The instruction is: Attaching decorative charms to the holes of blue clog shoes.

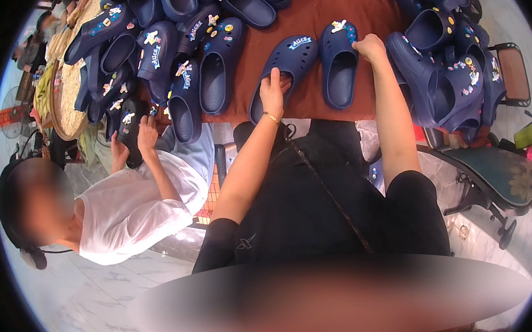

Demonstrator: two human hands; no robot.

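Observation:
Two navy clogs lie side by side on the reddish-brown tablecloth before me, their toes pointing away. My left hand (272,94) reaches into the opening of the left clog (301,60), which carries a blue-and-white banner charm on its toe; the fingers are partly hidden inside, gripping its upper. At the right clog (337,70), my right hand (371,47) is closed against the outer edge of the toe, next to a white figure charm and small blue charms. Its fingertips are partly hidden.
Navy clogs with charms are heaped at the left (156,57) and right (450,88) of the tablecloth (305,8). On my left a person in a white shirt (140,204) handles a dark clog (131,130). A chair (498,173) stands at the right.

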